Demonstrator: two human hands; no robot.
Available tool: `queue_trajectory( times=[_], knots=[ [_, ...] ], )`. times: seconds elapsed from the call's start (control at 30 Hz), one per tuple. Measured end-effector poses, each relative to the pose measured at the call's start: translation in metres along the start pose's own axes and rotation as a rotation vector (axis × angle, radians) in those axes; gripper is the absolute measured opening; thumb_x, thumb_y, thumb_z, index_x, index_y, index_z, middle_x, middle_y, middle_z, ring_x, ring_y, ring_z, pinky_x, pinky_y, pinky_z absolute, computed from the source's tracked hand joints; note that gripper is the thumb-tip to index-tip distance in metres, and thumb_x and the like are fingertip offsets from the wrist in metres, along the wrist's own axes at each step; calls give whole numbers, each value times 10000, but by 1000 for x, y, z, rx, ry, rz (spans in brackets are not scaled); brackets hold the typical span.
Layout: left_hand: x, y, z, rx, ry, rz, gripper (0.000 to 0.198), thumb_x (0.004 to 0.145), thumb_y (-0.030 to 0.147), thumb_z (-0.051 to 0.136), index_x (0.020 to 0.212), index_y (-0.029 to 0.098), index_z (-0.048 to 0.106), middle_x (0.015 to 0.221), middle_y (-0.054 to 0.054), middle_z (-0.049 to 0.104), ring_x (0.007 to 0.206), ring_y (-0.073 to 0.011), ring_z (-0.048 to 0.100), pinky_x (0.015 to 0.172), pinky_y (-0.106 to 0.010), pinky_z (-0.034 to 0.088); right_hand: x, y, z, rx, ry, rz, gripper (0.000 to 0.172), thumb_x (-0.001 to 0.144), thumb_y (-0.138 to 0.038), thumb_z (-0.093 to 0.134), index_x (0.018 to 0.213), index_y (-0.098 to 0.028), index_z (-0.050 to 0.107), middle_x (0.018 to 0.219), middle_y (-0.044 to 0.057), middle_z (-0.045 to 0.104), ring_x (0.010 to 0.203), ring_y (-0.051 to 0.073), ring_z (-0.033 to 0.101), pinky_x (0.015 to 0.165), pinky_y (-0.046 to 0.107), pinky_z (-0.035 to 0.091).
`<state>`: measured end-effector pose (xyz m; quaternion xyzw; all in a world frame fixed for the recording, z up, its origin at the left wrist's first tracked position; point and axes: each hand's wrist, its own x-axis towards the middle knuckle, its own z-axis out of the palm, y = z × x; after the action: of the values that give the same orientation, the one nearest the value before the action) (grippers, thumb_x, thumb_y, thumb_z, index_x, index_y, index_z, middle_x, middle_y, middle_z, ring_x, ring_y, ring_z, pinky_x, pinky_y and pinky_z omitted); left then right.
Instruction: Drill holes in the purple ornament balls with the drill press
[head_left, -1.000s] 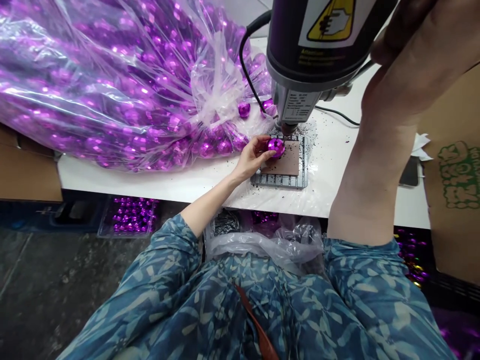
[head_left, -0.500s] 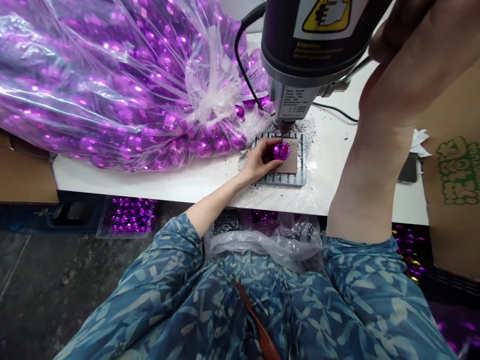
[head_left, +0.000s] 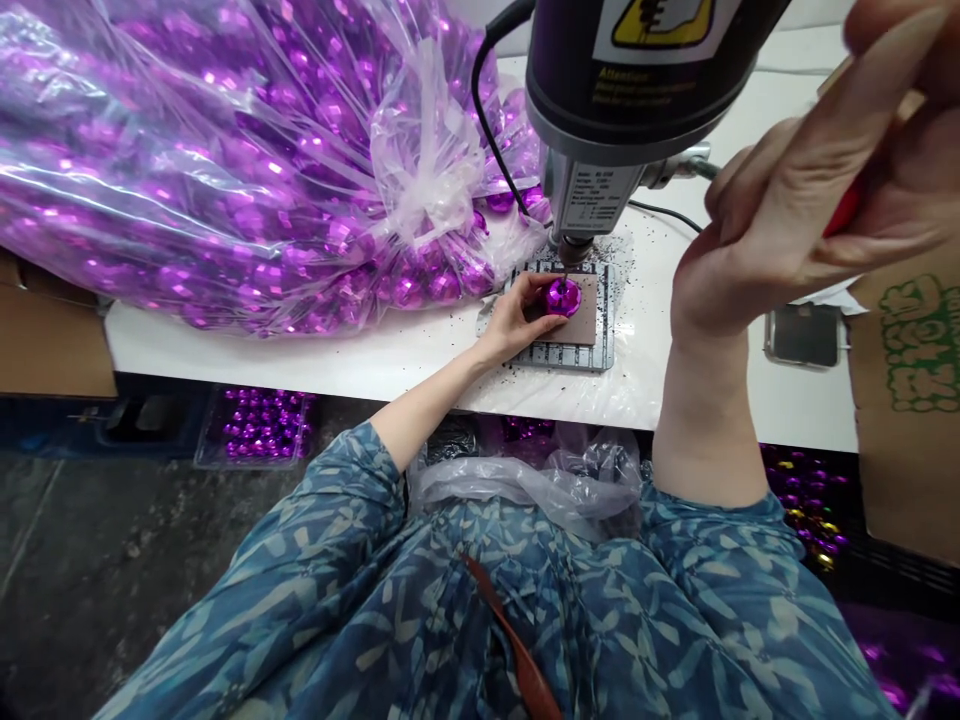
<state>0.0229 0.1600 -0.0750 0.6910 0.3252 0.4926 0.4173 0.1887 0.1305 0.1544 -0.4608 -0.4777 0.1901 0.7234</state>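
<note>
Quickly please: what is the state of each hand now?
Left hand: closed on the purple ball under the drill press.
Right hand: closed around a red-tipped lever handle.

Clear plastic bag (head_left: 225, 170) of purple balls at ten o'clock, tray of purple balls (head_left: 259, 425) below, cardboard box (head_left: 911, 400) at three o'clock.

Landmark: drill press (head_left: 622, 90). Left of it, a plastic bag of purple balls (head_left: 225, 150) blocks the white table (head_left: 360, 355) almost up to the base plate (head_left: 577, 345). Directly beneath it, clearance above the plate is low. Right of it, bare tabletop extends to a cardboard box (head_left: 911, 400).
</note>
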Motion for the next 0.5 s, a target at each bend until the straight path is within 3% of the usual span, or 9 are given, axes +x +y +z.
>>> queue_trajectory(
  times=[0.1, 0.23, 0.3, 0.4, 0.5],
  knots=[
    [0, -2, -1, 9, -3, 4, 689, 945, 640, 826, 1455, 259, 560, 1480, -144, 695, 1396, -313, 721, 1232, -557, 587, -1, 18, -2, 17, -23, -67, 596, 958, -475, 403, 1239, 1, 627, 1240, 4, 659, 659, -194, 441, 730, 34, 357],
    [0, -3, -1, 34, -10, 15, 700, 958, 655, 800, 1483, 266, 549, 1490, -143, 683, 1411, -319, 706, 1249, -570, 566, -9, 32, -5, 51, -22, -96, 950, 815, -861, 429, 1233, -27, 610, 1259, 8, 674, 626, -186, 390, 701, 99, 315],
    [-1, -3, -1, 43, -15, 8, 701, 960, 652, 795, 1493, 266, 551, 1499, -148, 679, 1417, -323, 701, 1255, -577, 557, -15, 32, -6, 51, 5, -83, 1030, 749, -944, 410, 1198, -38, 609, 1222, -11, 678, 603, -193, 356, 697, 111, 283],
    [0, 0, -1, 13, 9, -20, 710, 917, 651, 843, 1453, 262, 586, 1470, -146, 705, 1398, -315, 719, 1250, -558, 566, -21, 32, -7, 73, 5, -74, 1047, 735, -930, 417, 1176, 6, 581, 1047, -3, 677, 560, -172, 339, 666, 124, 254],
    [1, 3, -1, 7, 25, -41, 726, 883, 675, 865, 1425, 264, 610, 1453, -139, 724, 1391, -305, 727, 1247, -542, 570, -20, 37, -7, 72, 6, -65, 1063, 710, -924, 397, 1110, 45, 572, 780, -2, 564, 534, -132, 357, 642, 138, 249]
  ],
)
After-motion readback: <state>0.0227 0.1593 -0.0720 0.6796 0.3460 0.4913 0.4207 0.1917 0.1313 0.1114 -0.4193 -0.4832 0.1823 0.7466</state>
